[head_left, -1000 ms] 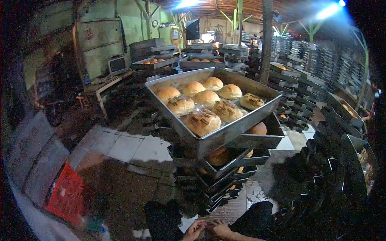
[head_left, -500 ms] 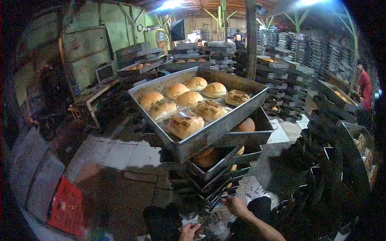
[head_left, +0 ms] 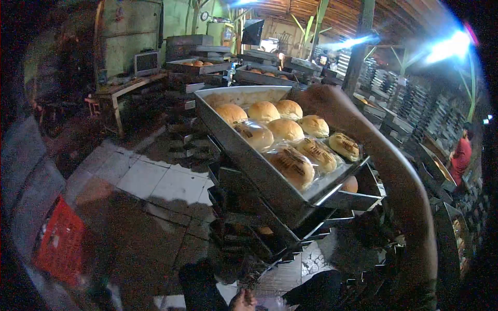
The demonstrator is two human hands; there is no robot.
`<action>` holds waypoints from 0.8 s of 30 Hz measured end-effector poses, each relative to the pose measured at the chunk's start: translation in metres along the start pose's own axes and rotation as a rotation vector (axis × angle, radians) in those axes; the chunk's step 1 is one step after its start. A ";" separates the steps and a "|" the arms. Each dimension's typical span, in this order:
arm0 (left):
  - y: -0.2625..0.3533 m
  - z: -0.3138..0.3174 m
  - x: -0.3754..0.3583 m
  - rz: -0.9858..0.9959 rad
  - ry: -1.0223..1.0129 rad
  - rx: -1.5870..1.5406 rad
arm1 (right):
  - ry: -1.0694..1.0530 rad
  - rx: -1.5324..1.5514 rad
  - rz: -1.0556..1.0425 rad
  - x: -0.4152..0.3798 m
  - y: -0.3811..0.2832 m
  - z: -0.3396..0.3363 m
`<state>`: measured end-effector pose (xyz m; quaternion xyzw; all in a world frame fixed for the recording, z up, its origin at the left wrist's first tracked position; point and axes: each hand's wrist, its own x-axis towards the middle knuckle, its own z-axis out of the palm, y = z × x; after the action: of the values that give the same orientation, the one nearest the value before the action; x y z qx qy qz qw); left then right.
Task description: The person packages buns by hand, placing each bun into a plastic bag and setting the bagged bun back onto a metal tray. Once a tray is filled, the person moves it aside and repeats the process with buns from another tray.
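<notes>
A deep metal tray (head_left: 254,167) of round golden buns tops a stack of similar trays in front of me. Buns in clear printed wrappers, such as this wrapped bun (head_left: 291,167), lie toward the near side. Several plain-topped buns (head_left: 263,111) sit farther back. My right hand (head_left: 322,98) reaches over the tray's far right corner, smeared by motion, its fingers hidden from view. Low at the bottom edge, my left hand (head_left: 244,300) has its fingers curled together near clear plastic at my knees; what it holds, if anything, I cannot tell.
More trays of buns stand behind, among them a tray (head_left: 199,67) at the back left. A red plastic crate (head_left: 60,241) is on the left. A wooden table (head_left: 122,88) carries an old monitor (head_left: 147,62). At far right stands a person in red (head_left: 460,158).
My right hand has risen from beside the lower stack to the top tray's far corner. The top tray appears turned and tilted lower toward the right, while the whole view has also shifted.
</notes>
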<state>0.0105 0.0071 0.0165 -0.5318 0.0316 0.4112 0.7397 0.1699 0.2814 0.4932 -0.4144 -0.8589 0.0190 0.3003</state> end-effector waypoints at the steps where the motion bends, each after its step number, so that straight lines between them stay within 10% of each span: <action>1: -0.019 0.001 -0.011 0.208 -0.125 0.262 | -0.092 0.038 0.024 0.018 0.020 0.024; 2: -0.024 0.002 -0.017 0.417 -0.252 0.526 | -0.183 0.080 0.046 0.031 0.032 0.044; 3: 0.000 -0.006 -0.020 -0.170 -0.250 0.078 | -0.368 -0.123 0.234 0.043 0.043 0.058; 4: 0.001 -0.001 -0.025 -0.160 -0.250 0.076 | -0.550 -0.325 0.413 0.056 0.049 0.072; 7: 0.005 -0.009 -0.026 -0.077 -0.533 0.022 | -0.810 0.428 0.083 0.076 0.088 0.049; 15: 0.023 0.007 -0.008 0.225 -0.489 0.616 | -0.505 -0.183 0.037 0.047 -0.020 0.066; 20: 0.015 0.006 -0.016 0.308 -0.606 0.747 | -0.359 -0.048 -0.001 -0.076 -0.097 0.058; 22: -0.006 0.025 -0.036 0.384 -0.314 0.662 | -0.223 0.092 0.104 -0.133 -0.099 0.043; 24: 0.023 0.000 -0.024 0.407 -0.601 1.192 | -0.015 0.355 0.261 -0.197 -0.089 0.040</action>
<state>-0.0198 -0.0046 0.0100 0.1183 0.1447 0.5834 0.7904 0.1801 0.0897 0.3865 -0.4625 -0.7833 0.2117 0.3574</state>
